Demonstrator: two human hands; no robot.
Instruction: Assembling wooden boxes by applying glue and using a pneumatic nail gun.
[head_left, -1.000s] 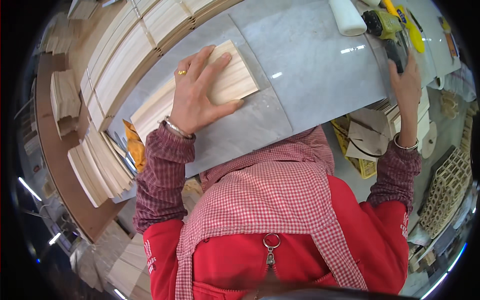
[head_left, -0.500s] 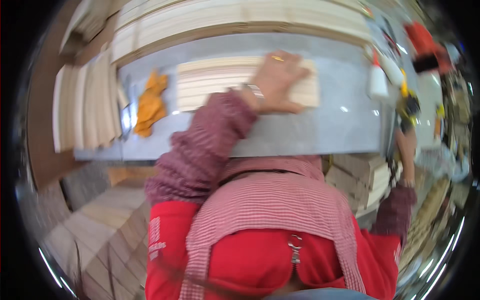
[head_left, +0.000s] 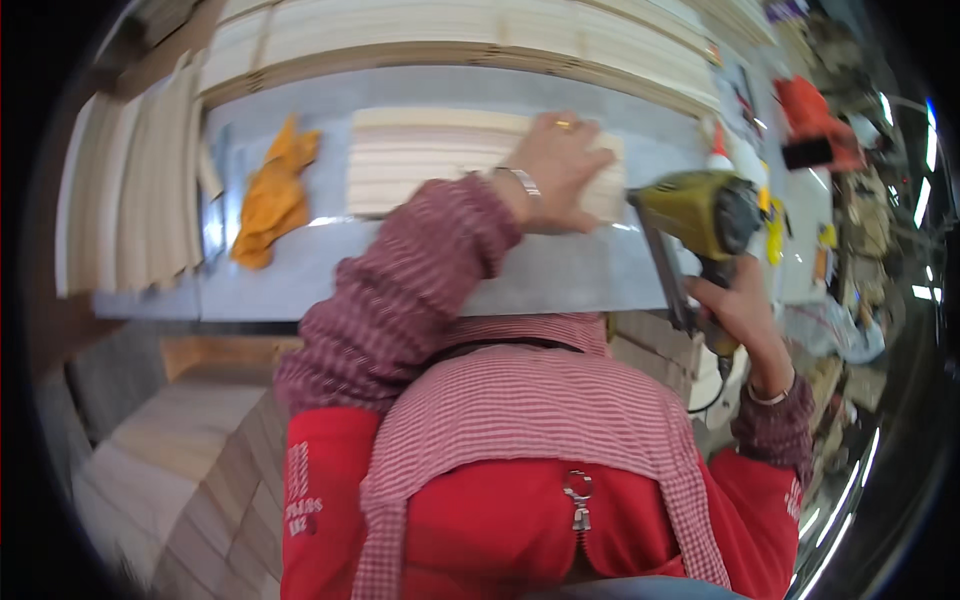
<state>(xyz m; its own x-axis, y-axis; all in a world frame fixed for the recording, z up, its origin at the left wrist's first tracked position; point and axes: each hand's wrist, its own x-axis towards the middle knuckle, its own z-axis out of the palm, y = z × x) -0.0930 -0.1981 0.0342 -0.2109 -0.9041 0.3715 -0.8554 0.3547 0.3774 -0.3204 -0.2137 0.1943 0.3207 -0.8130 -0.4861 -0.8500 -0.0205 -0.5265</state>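
A pale block of wooden strips (head_left: pixel 425 150), laid side by side, rests on the grey tabletop. My left hand (head_left: pixel 560 175) spans its right end from above, thumb by the near edge and fingers toward the far edge. To the right, my right hand (head_left: pixel 740 305) is closed round the handle of a yellow-green nail gun (head_left: pixel 690 210). The gun's nose points left, close to the right end of the strips. A cable or hose hangs below its grip. Motion blurs parts of the gun and hand.
Long wooden boards (head_left: pixel 400 35) line the table's far side. More boards (head_left: pixel 130 190) stand at the left, beside an orange cloth (head_left: pixel 275 195). On the right are a white bottle with a red tip (head_left: pixel 719 150) and a red tool (head_left: pixel 812 125). Stacked wood (head_left: pixel 650 345) lies below the table edge.
My right hand has brought the nail gun from the table's right side leftward, up to the strips. My left hand stays on the strips. The whole view has shifted slightly.
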